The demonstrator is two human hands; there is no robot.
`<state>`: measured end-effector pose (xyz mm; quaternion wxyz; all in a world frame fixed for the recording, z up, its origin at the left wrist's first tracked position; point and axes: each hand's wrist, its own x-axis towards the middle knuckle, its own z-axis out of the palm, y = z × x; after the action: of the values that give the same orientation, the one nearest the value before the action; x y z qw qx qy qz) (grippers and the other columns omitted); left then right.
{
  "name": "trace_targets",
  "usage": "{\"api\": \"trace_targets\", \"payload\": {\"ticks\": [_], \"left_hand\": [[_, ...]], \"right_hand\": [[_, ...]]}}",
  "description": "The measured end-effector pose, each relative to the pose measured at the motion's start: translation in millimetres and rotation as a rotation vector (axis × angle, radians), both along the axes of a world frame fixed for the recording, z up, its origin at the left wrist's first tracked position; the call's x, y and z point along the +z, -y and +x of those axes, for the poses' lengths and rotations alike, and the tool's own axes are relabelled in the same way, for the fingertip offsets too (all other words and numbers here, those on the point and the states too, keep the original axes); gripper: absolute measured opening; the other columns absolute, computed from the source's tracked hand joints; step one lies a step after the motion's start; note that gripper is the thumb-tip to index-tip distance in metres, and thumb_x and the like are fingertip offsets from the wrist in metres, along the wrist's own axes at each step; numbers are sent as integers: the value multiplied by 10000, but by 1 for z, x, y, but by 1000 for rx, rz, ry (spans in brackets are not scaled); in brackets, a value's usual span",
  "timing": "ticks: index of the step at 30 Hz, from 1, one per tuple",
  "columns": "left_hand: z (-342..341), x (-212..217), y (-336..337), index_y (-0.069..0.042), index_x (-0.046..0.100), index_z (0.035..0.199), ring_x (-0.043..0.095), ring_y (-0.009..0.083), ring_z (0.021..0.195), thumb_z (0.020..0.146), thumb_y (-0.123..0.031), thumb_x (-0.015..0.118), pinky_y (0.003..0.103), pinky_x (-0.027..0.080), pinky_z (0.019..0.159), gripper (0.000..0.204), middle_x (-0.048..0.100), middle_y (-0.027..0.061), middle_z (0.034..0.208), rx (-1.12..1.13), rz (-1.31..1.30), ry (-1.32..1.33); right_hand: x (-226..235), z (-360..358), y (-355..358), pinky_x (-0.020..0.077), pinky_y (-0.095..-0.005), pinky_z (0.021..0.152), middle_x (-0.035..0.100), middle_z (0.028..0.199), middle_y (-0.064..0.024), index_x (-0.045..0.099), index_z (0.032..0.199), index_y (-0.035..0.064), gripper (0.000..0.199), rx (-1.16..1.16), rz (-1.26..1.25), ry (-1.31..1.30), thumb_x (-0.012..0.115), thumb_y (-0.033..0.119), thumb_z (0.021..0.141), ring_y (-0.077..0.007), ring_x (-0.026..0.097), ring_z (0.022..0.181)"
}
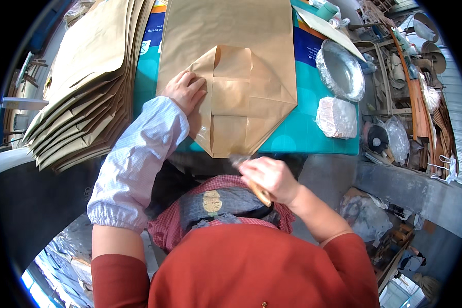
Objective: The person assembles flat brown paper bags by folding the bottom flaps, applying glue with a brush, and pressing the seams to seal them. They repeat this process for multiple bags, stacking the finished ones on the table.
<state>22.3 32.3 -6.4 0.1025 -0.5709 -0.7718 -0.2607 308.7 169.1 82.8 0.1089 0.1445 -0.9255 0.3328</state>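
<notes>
Red cloth of the wearer's top [256, 267] is seen nearest the camera; beyond it, the lap is covered by a red checked cloth [161, 226], on which a dark grey panel with a pale patch is shown. On the table [305, 131], which is covered in teal with a blue and orange printed band, a brown paper bag [231, 100] is laid flat in front of the wearer; its near end is spread into a pointed, many-sided shape with creased flaps, and its near edge is brought to the table's front edge. By the left hand [185, 91], unclenched and with fingers slightly bent, the left flap is covered in part; that forearm is wrapped in a pale blue sleeve cover [136, 164]. By the right hand [269, 177], a wooden-handled tool [260, 193] is grasped; its head is blurred beside the bag's near edge, and whether the paper is touched cannot be told. To the left, a thick stack of brown paper bags [87, 61] is fanned at its near ends; to the right, a bowl wrapped in clear plastic [340, 69] is set behind a whitish block [337, 118].
</notes>
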Motion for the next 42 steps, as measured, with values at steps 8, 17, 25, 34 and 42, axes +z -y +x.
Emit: {"api": "trace_targets", "payload": {"ticks": [8,17,25,34,42], "left_hand": [[21,15,15,-57,611,1190,495,372,1149,812,-146,628,448,417,984,388,550,180,1176,25,-189,25],[19,11,8,-61,587,1245,421,395,1277,832,-155,579,482,322,1096,424,501,193,1346,1,-278,-25],[21,13,12,-6,576,1097,488,392,1151,739,-102,695,441,414,994,390,545,193,1139,63,-70,291],[19,13,7,0,559,995,511,381,1077,730,-131,708,420,439,933,331,553,189,1063,27,-66,232],[15,-6,17,-23,597,963,525,392,1042,712,-122,651,448,443,917,275,552,191,1061,72,10,206]], "right_hand": [[36,-57,-76,510,-255,619,686,802,-59,689,812,7,50,-444,-697,53,673,27,855,-120,637,711],[-26,-172,-141,504,-251,556,664,713,-49,680,825,-18,101,-635,-637,345,690,82,827,-100,621,610],[-33,-187,-92,551,-244,607,677,787,-53,674,922,-29,141,-516,-809,52,709,89,854,-97,633,665],[-74,-243,-78,528,-360,581,656,642,-152,661,738,-9,207,-668,-481,137,739,181,760,-274,662,590],[36,-89,-109,523,-326,722,642,949,-119,689,1045,42,230,-470,-205,-39,680,26,816,-246,654,849]]}}
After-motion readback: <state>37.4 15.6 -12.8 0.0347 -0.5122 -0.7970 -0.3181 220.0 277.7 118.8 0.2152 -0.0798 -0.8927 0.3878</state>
